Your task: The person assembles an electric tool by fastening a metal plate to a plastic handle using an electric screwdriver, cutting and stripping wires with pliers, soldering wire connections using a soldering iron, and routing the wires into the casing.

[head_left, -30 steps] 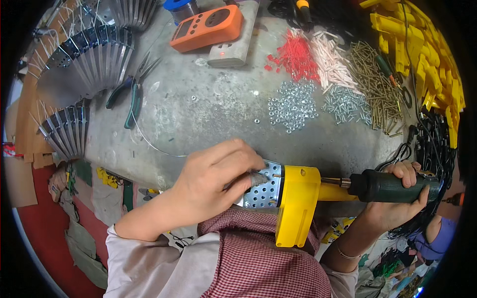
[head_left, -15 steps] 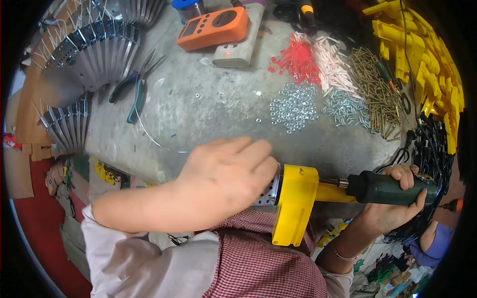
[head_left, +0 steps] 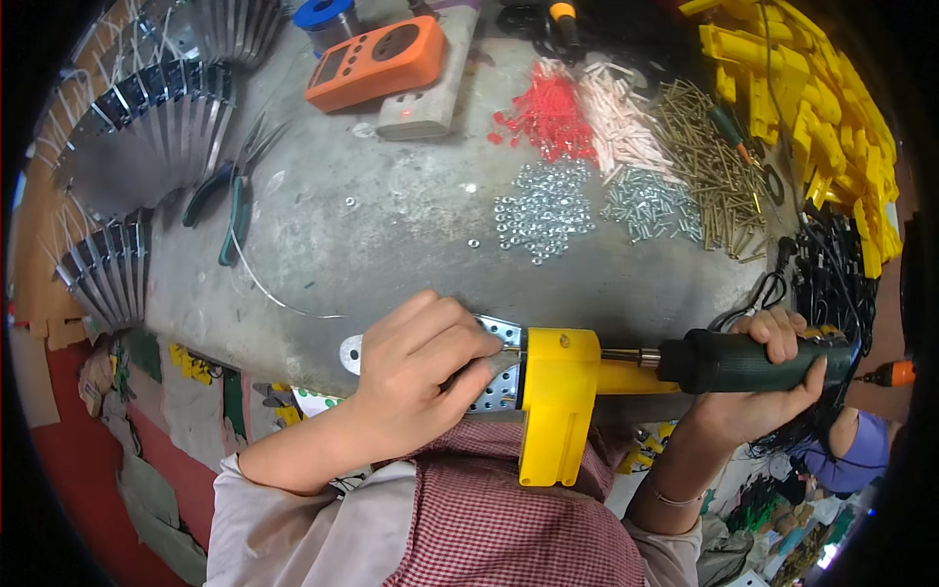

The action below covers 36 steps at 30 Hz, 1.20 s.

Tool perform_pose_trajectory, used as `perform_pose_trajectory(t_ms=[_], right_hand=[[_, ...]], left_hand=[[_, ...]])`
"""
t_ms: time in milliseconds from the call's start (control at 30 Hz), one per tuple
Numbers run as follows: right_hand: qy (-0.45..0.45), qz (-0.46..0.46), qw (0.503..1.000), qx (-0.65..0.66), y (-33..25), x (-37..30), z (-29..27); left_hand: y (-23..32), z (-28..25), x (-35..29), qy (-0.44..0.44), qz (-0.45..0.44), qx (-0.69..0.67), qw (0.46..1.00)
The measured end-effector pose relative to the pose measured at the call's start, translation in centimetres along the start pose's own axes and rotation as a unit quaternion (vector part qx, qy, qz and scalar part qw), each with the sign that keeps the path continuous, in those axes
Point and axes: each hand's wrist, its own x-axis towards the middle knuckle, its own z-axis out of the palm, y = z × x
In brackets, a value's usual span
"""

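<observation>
A grey worktable [head_left: 411, 264] fills most of the view, with a heap of yellow plastic housings [head_left: 817, 137] at its far right and fans of metal blades [head_left: 186, 127] at its left. At the near edge, in front of the person's red checked apron [head_left: 489, 519], a single yellow housing [head_left: 559, 391] sits between two bare hands, joined on its left to a perforated metal plate [head_left: 501, 388]. From the right, a dark green power screwdriver [head_left: 719, 360] points its long bit into that housing. The right hand [head_left: 751, 413] has its fingers wrapped around the screwdriver's body. The left hand [head_left: 421, 367] lies over the plate, fingers curled, thumb and index fingertips close together against its face; whether they grip anything cannot be told. Farther back are an orange multimeter [head_left: 377, 64] and green-handled pliers [head_left: 238, 220]. Small piles follow: brass-coloured long screws [head_left: 714, 157], short silver screws [head_left: 653, 203] and, smallest, silver nuts [head_left: 543, 210].
</observation>
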Motion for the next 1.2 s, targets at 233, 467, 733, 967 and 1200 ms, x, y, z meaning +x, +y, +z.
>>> perform_pose_trajectory(t_ms=[233, 467, 733, 967, 1200], right_hand=[[0.044, 0.012, 0.998, -0.035, 0.2, 0.4, 0.0], [0.049, 0.009, 0.998, -0.026, 0.4, 0.3, 0.5], [0.032, 0.023, 0.999, -0.015, 0.4, 0.4, 0.4], [0.02, 0.022, 0.999, -0.026, 0.3, 0.4, 0.1], [0.02, 0.019, 1.0, -0.012, 0.3, 0.2, 0.3]], left_hand=[[0.1, 0.1, -0.3, 0.003, 0.017, 0.021, 1.0], [0.2, 0.1, -0.1, -0.002, 0.015, 0.026, 1.0], [0.2, -0.3, 0.5, -0.004, -0.013, 0.038, 0.999], [0.2, 0.6, -0.1, 0.016, 0.036, 0.071, 0.997], [0.4, 0.3, 0.1, 0.011, 0.057, 0.076, 0.995]])
